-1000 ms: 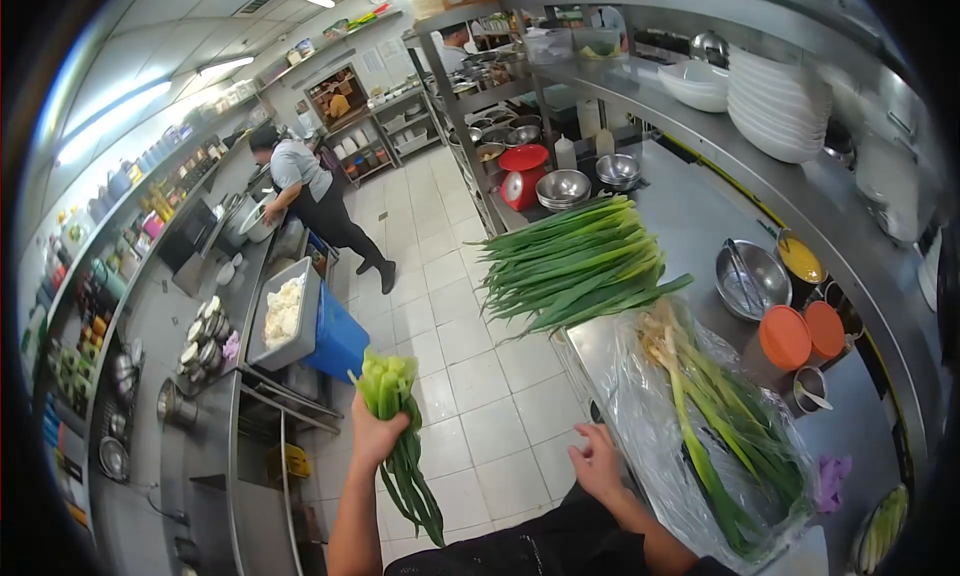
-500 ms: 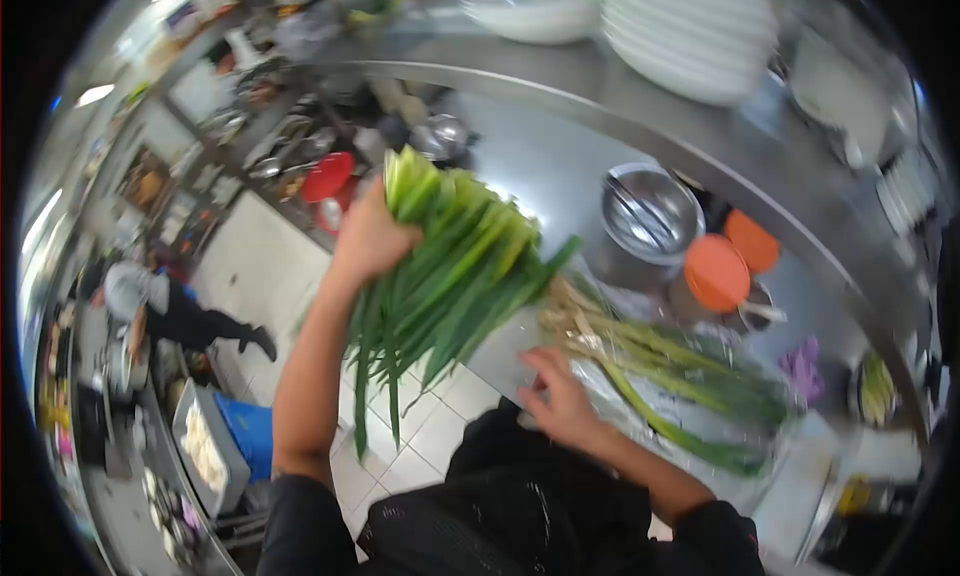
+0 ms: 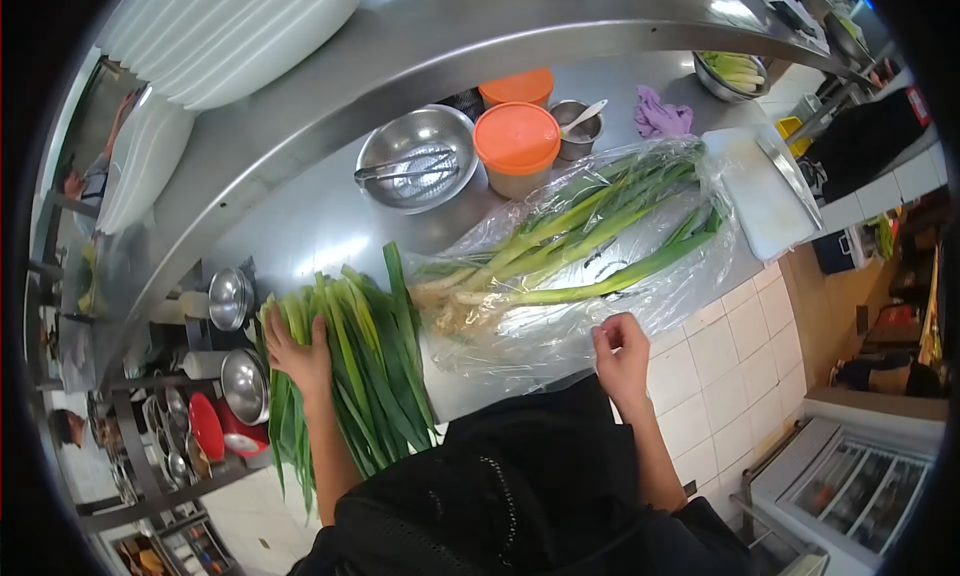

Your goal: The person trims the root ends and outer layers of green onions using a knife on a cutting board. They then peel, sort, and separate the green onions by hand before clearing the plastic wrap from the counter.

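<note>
My left hand (image 3: 297, 353) rests with fingers spread on the left side of a pile of green onions (image 3: 357, 356), whose leaves hang over the counter's front edge. Beside the pile lies a clear plastic bag (image 3: 550, 351) with long green onions (image 3: 600, 223) in it, their roots pointing left. Over the bag's front edge is my right hand (image 3: 622, 354), its fingers curled together; whether anything small is between them cannot be made out.
Behind the bag stand a steel bowl (image 3: 420, 161) with tongs, orange-lidded tubs (image 3: 517, 138) and a purple cloth (image 3: 661, 114). A knife lies on a white cutting board (image 3: 752, 191) at right. A steel shelf (image 3: 430, 51) with stacked white plates (image 3: 240, 36) overhangs the counter.
The view has swung right. My left hand has brought its bunch over to the pile and now lies spread on it. My right hand's fingers have curled in beside the bag.
</note>
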Demonstrator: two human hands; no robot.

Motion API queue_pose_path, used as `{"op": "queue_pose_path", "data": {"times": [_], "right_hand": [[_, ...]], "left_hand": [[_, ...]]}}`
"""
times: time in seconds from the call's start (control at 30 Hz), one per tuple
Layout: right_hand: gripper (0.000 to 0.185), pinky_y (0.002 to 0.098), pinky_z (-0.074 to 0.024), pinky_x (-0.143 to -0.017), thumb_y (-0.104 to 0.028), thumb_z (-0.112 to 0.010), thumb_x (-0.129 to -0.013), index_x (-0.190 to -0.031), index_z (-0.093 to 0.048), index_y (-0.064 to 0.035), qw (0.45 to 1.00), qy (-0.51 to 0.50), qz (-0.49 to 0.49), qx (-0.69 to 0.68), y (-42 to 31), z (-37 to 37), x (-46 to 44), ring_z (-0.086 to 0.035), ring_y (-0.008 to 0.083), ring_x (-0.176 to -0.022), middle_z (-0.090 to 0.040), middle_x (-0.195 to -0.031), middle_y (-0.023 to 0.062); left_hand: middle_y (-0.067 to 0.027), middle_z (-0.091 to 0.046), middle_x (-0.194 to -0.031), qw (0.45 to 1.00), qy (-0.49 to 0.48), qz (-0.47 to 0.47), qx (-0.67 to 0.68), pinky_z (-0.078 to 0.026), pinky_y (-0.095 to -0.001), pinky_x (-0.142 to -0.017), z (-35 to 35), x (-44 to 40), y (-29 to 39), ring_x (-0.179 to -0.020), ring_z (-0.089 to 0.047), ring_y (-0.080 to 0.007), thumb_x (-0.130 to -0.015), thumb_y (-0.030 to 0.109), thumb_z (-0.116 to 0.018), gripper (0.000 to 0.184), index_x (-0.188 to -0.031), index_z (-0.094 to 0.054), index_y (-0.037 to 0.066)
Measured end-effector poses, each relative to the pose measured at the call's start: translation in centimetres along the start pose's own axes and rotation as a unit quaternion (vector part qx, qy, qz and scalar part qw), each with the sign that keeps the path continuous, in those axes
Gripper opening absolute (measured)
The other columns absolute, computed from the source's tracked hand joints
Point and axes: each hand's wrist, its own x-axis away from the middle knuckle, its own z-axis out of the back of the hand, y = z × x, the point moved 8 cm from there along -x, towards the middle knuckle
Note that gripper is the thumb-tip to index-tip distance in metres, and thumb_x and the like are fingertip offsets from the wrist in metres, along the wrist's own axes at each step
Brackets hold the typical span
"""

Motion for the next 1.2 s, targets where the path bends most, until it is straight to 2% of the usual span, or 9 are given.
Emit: {"op": "queue_pose_path", "data": {"times": [0.07, 0.1, 0.23, 0.3, 0.43, 0.6, 0.73, 0.97, 1.2], "right_hand": [[0.008, 0.0383, -0.0538, -0.076, -0.002, -0.074, -0.091, -0.094, -0.066, 0.0007, 0.997, -0.007, 0.074, 0.030, -1.9, -1.6, 0.3, -0.065, 0.0286, -0.083, -0.066, -0.093, 0.0148], [0.010, 0.0420, -0.0537, -0.080, -0.002, -0.074, -0.089, -0.097, -0.068, 0.0012, 0.984, -0.030, 0.152, 0.084, -4.0, -2.6, 0.1, -0.065, 0.0332, -0.091, -0.067, -0.098, 0.0161], [0.020, 0.0475, -0.0518, -0.095, -0.007, -0.073, -0.087, -0.106, -0.073, -0.0005, 0.927, -0.151, 0.295, 0.176, -6.1, -7.9, -2.4, -0.063, 0.0379, -0.111, -0.069, -0.110, 0.0157], [0.023, 0.0466, -0.0501, -0.103, -0.009, -0.072, -0.086, -0.108, -0.074, -0.0031, 0.876, -0.226, 0.355, 0.236, -6.0, -11.4, -3.1, -0.062, 0.0355, -0.117, -0.069, -0.118, 0.0143], [0.050, 0.0460, -0.0486, -0.107, -0.008, -0.075, -0.082, -0.130, -0.066, -0.0025, 0.821, -0.321, 0.419, 0.219, -6.9, -15.7, -4.9, -0.059, 0.0366, -0.124, -0.064, -0.128, 0.0166], [0.073, 0.0466, -0.0473, -0.110, -0.007, -0.080, -0.076, -0.144, -0.055, 0.0002, 0.726, -0.391, 0.474, 0.308, -9.2, -19.4, -6.0, -0.054, 0.0361, -0.132, -0.057, -0.137, 0.0166], [0.081, 0.0483, -0.0460, -0.111, -0.005, -0.079, -0.073, -0.149, -0.051, 0.0026, 0.653, -0.479, 0.493, 0.318, -9.9, -22.2, -5.3, -0.051, 0.0374, -0.135, -0.053, -0.141, 0.0164], [0.097, 0.0530, -0.0414, -0.116, -0.008, -0.079, -0.072, -0.159, -0.040, 0.0015, 0.616, -0.497, 0.495, 0.358, -7.4, -25.5, -7.2, -0.048, 0.0387, -0.143, -0.049, -0.151, 0.0207], [0.076, 0.0571, -0.0411, -0.115, -0.007, -0.077, -0.075, -0.146, -0.052, -0.0005, 0.630, -0.483, 0.490, 0.360, -7.6, -24.5, -6.7, -0.048, 0.0400, -0.142, -0.050, -0.149, 0.0213]], "left_hand": [[-0.0186, -0.057, -0.145, 0.924, -0.040, 0.001, 0.380, -0.038, -0.0581, -0.113, -0.2, 0.4, 3.3, -0.135, -0.053, -0.0375, -0.089, 0.020, -0.083, 0.064, -0.146, -0.057, 0.009], [-0.0179, -0.062, -0.126, 0.918, -0.041, -0.056, 0.391, -0.043, -0.0499, -0.109, 0.8, 0.7, 7.2, -0.120, -0.058, -0.0366, -0.086, 0.010, -0.082, 0.036, -0.120, -0.070, 0.005], [-0.0188, -0.061, -0.129, 0.834, -0.181, -0.263, 0.451, -0.043, -0.0479, -0.106, 3.3, 7.4, 19.9, -0.125, -0.055, -0.0388, -0.083, 0.016, -0.084, 0.017, -0.095, -0.078, 0.007], [-0.0183, -0.059, -0.134, 0.842, -0.207, -0.315, 0.386, -0.044, -0.0497, -0.104, 2.5, 11.6, 22.7, -0.126, -0.053, -0.0402, -0.083, 0.019, -0.083, 0.020, -0.100, -0.079, 0.009], [-0.0185, -0.057, -0.137, 0.920, -0.169, -0.230, 0.270, -0.045, -0.0509, -0.100, 0.0, 13.7, 21.6, -0.125, -0.053, -0.0412, -0.083, 0.016, -0.078, 0.032, -0.114, -0.079, 0.011], [-0.0212, -0.050, -0.143, 0.951, -0.206, -0.093, 0.211, -0.050, -0.0554, -0.096, -0.9, 12.1, 18.8, -0.123, -0.055, -0.0437, -0.082, 0.005, -0.070, 0.078, -0.157, -0.051, 0.018], [-0.0221, -0.045, -0.149, 0.952, -0.205, -0.030, 0.226, -0.051, -0.0573, -0.097, 0.0, 11.2, 18.2, -0.125, -0.055, -0.0455, -0.082, 0.001, -0.068, 0.087, -0.163, -0.043, 0.022], [-0.0215, -0.041, -0.154, 0.962, -0.204, 0.010, 0.183, -0.050, -0.0589, -0.099, 2.5, 10.9, 17.4, -0.129, -0.054, -0.0452, -0.081, -0.001, -0.068, 0.089, -0.162, -0.044, 0.026], [-0.0209, -0.040, -0.154, 0.970, -0.205, 0.010, 0.129, -0.050, -0.0565, -0.096, 5.3, 10.7, 16.8, -0.129, -0.053, -0.0428, -0.078, -0.005, -0.066, 0.090, -0.160, -0.046, 0.025]]}}
